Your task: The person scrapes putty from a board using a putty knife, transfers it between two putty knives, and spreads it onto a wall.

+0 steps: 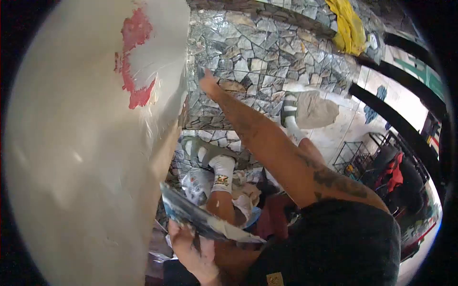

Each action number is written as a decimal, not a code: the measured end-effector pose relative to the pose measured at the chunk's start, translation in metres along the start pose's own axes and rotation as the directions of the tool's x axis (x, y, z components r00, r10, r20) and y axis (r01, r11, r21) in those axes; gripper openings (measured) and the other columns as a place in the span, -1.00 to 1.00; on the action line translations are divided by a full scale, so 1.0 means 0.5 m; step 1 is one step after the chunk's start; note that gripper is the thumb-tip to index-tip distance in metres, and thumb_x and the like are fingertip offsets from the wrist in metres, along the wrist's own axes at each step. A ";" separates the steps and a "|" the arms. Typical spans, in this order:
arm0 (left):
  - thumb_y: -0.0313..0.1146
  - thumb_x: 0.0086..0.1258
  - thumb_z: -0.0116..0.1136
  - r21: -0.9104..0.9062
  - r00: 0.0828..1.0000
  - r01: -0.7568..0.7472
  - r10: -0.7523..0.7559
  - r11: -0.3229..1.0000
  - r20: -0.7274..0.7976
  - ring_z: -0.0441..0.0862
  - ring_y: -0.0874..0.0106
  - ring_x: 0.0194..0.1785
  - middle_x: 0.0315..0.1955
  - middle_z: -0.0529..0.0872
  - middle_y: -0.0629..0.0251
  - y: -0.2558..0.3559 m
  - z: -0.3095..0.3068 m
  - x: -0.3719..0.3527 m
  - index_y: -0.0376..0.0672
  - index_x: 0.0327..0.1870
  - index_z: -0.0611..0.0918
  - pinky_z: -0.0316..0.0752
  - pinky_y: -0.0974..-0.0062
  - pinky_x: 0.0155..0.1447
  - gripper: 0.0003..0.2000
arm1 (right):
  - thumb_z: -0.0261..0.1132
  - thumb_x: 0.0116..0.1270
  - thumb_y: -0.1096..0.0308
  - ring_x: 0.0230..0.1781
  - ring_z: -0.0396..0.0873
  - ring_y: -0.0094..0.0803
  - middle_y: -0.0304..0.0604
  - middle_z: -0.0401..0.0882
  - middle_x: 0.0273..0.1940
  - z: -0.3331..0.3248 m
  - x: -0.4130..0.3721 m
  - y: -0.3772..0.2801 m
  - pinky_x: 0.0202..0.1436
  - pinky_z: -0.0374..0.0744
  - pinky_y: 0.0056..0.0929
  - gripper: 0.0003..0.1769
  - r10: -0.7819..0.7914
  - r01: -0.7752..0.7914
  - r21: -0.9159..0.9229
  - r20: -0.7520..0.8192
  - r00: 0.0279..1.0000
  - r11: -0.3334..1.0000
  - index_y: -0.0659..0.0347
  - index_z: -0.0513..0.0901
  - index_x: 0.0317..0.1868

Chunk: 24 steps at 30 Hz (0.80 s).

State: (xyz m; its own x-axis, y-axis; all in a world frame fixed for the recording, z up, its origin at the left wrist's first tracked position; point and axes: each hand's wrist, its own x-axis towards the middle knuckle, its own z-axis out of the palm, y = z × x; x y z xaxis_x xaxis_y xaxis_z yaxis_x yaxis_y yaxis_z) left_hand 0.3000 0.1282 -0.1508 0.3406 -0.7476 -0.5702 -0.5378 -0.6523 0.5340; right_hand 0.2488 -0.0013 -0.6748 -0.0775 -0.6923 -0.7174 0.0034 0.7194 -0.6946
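Observation:
My left hand (193,250) is at the lower left, its fingers closed from below on a flat board (205,219) seen almost edge-on. Whitish putty is smeared along the board, with dark and blue patches near its left end. My right arm, tattooed, stretches out to the wall's edge. There my right hand (209,85) is closed, small in view, by a thin dark thing; I cannot make out what it grips. Close on the left stands the pale wall (86,167), bearing a patch of red paint (136,57) and a ragged lower edge near my right hand.
Stone-patterned steps (267,52) lie below. My sandalled foot (217,159) stands near a clear plastic bag (196,186) and crumpled cloths. A yellow cloth (348,26) hangs at the top. Dark railings (400,105) and a wire rack (350,155) are on the right.

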 end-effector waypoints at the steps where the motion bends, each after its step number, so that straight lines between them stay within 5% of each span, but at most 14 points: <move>1: -0.33 0.22 0.07 0.034 1.000 -0.020 0.020 0.999 0.009 0.52 0.42 -0.20 -0.26 0.54 0.19 0.000 -0.009 0.008 -0.36 -0.14 0.46 0.42 0.45 -0.05 -0.71 | 0.02 0.01 0.55 0.09 0.35 -0.10 0.20 0.35 0.09 0.009 -0.012 -0.027 0.14 0.32 -0.28 -0.26 0.014 -0.014 -0.021 -0.014 1.000 1.000 0.29 0.11 0.31; 3: -0.26 0.18 0.10 0.024 0.998 -0.040 0.041 0.999 -0.052 0.49 0.41 -0.27 -0.33 0.54 0.18 0.005 -0.012 0.022 -0.35 -0.31 0.49 0.41 0.45 -0.12 -0.72 | -0.01 -0.01 0.59 0.11 0.33 -0.09 0.18 0.33 0.11 0.041 -0.006 -0.057 0.17 0.30 -0.32 -0.25 0.033 -0.035 -0.070 -0.023 0.999 0.997 0.31 0.11 0.31; 5: -0.20 0.13 0.14 0.019 0.987 -0.062 0.064 0.998 -0.145 0.48 0.40 -0.33 -0.39 0.53 0.17 0.012 -0.012 0.025 -0.32 -0.45 0.51 0.40 0.45 -0.19 -0.71 | 0.11 -0.08 0.59 -0.13 0.45 -0.06 0.17 0.43 -0.12 0.078 0.001 -0.044 -0.06 0.45 -0.24 -0.25 -0.216 0.178 -0.189 -0.201 0.955 0.966 0.29 0.17 0.25; 7: -0.21 0.13 0.15 0.090 0.974 -0.111 0.126 0.990 -0.189 0.47 0.40 -0.34 -0.42 0.52 0.17 0.018 -0.014 0.030 -0.32 -0.46 0.49 0.39 0.47 -0.25 -0.71 | 0.16 -0.12 0.60 -0.24 0.51 -0.02 0.19 0.47 -0.21 0.094 0.032 -0.020 -0.16 0.52 -0.19 -0.24 -0.271 0.240 -0.168 -0.198 0.942 0.956 0.27 0.19 0.22; 10: -0.22 0.13 0.15 -0.008 0.994 -0.083 0.082 0.997 -0.079 0.47 0.38 -0.36 -0.41 0.52 0.14 0.027 -0.029 0.032 -0.33 -0.45 0.49 0.39 0.48 -0.28 -0.71 | 0.12 -0.11 0.60 -0.20 0.50 0.07 0.24 0.47 -0.18 0.096 0.046 -0.032 -0.11 0.50 -0.16 -0.23 -0.103 0.103 -0.039 -0.001 0.995 0.994 0.26 0.16 0.23; 13: -0.18 0.14 0.14 0.155 0.956 -0.137 0.171 0.978 -0.237 0.49 0.35 -0.39 -0.39 0.53 0.13 -0.002 -0.027 0.024 -0.34 -0.43 0.49 0.40 0.48 -0.30 -0.68 | 0.06 -0.08 0.59 -0.07 0.41 0.09 0.24 0.44 -0.10 0.105 0.030 -0.061 0.05 0.39 -0.16 -0.29 -0.111 0.107 -0.271 0.001 0.994 0.957 0.30 0.20 0.21; 17: -0.21 0.14 0.12 0.072 0.977 -0.110 0.121 0.991 -0.177 0.52 0.34 -0.44 -0.43 0.57 0.14 0.018 -0.026 0.038 -0.32 -0.42 0.54 0.41 0.44 -0.31 -0.72 | -0.01 -0.05 0.58 0.16 0.22 0.05 0.24 0.31 0.11 0.154 0.072 0.021 0.27 0.17 -0.20 -0.38 -0.189 0.202 -0.450 0.074 0.979 0.870 0.43 0.29 0.15; 19: -0.24 0.13 0.12 0.186 0.969 -0.217 0.235 0.958 -0.079 0.53 0.34 -0.46 -0.47 0.58 0.14 0.012 -0.044 0.039 -0.32 -0.43 0.55 0.41 0.42 -0.32 -0.74 | -0.02 -0.03 0.56 0.18 0.19 0.06 0.24 0.25 0.14 0.125 0.010 -0.056 0.28 0.17 -0.19 -0.37 -0.136 0.145 -0.352 0.050 0.989 0.925 0.42 0.24 0.17; 21: -0.24 0.12 0.14 0.159 0.972 -0.177 0.198 0.971 -0.126 0.53 0.33 -0.44 -0.49 0.59 0.13 0.024 -0.035 0.048 -0.33 -0.43 0.56 0.41 0.42 -0.29 -0.74 | -0.03 -0.02 0.55 0.19 0.17 0.08 0.23 0.20 0.17 0.101 -0.065 -0.141 0.27 0.17 -0.18 -0.35 -0.089 0.071 -0.193 -0.085 0.992 0.979 0.39 0.19 0.21; 24: -0.23 0.11 0.16 0.234 0.963 -0.166 0.209 0.958 -0.168 0.54 0.32 -0.41 -0.49 0.60 0.13 0.004 -0.041 0.032 -0.34 -0.43 0.56 0.41 0.43 -0.26 -0.72 | -0.04 -0.03 0.58 0.18 0.17 0.13 0.23 0.20 0.12 0.109 -0.091 -0.143 0.21 0.23 -0.14 -0.32 -0.152 0.119 -0.229 -0.135 0.979 0.966 0.33 0.16 0.22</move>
State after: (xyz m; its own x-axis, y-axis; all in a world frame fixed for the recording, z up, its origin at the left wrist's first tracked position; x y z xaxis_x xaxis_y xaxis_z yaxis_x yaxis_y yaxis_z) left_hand 0.3202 0.1125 -0.1458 0.3459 -0.8773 -0.3328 -0.7522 -0.4713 0.4606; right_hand 0.3067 -0.0246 -0.5953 -0.2109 -0.7798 -0.5894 -0.2342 0.6257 -0.7440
